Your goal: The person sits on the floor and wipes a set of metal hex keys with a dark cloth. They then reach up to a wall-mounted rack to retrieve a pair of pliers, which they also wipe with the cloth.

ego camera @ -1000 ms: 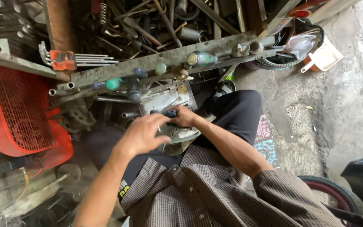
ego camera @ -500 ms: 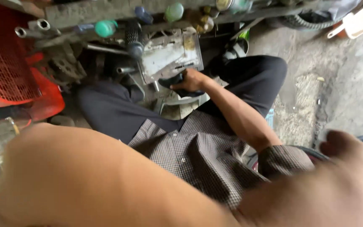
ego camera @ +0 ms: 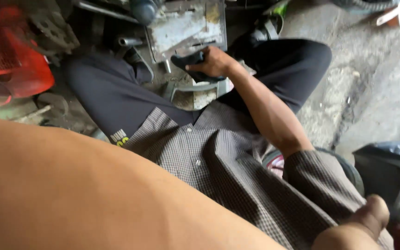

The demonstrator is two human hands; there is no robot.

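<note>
a: what's at the left of the frame?
b: a red basket [ego camera: 5, 60] upper left; my left arm [ego camera: 93, 194] fills the lower left, blurred.
a: and your hands?
b: my right hand [ego camera: 211, 62], top centre, fingers curled around a dark tool [ego camera: 186, 62] beside the grey metal box [ego camera: 186, 28]. my left hand [ego camera: 371, 227], lower right — can't tell.

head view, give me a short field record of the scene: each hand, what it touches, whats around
right hand: rests on a dark flat object against a grey metal part
left hand: raised close to the lens, only fingers show, contents not visible
left forearm: fills the lower left
posture: seated, dark trousers, checked shirt
surroundings: red mesh crate at left, concrete floor at right
</note>
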